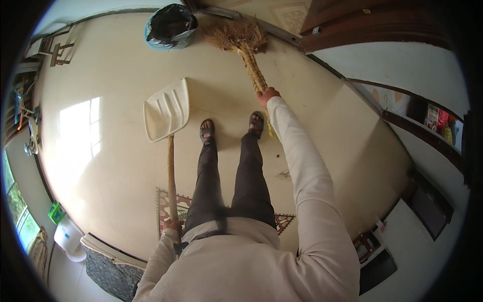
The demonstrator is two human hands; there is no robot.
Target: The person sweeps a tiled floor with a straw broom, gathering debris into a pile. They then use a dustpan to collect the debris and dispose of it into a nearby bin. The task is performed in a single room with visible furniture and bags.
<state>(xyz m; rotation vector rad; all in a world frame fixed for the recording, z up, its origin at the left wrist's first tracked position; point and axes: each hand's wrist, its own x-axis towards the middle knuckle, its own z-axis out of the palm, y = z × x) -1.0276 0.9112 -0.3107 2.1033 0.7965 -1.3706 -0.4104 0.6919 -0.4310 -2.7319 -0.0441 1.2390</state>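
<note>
My right hand (268,96) grips the bound handle of a straw broom (253,68), held out ahead of me. Its brown bristles (237,34) reach the floor beside a doorway threshold, right of a lined bin. Low at my left side, my left hand (173,225) is closed around the wooden handle (171,177) of a white plastic scoop shovel (168,109). The scoop's ribbed blade faces up, left of my sandalled feet (207,129). Whether the blade touches the floor, I cannot tell.
A light blue bin (169,28) with a black bag stands by the far wall. Small debris (283,174) lies on the floor (124,158) to my right. Under me is a patterned rug (164,204). A small wooden stool (60,53) sits far left, and a brown door (362,26) far right.
</note>
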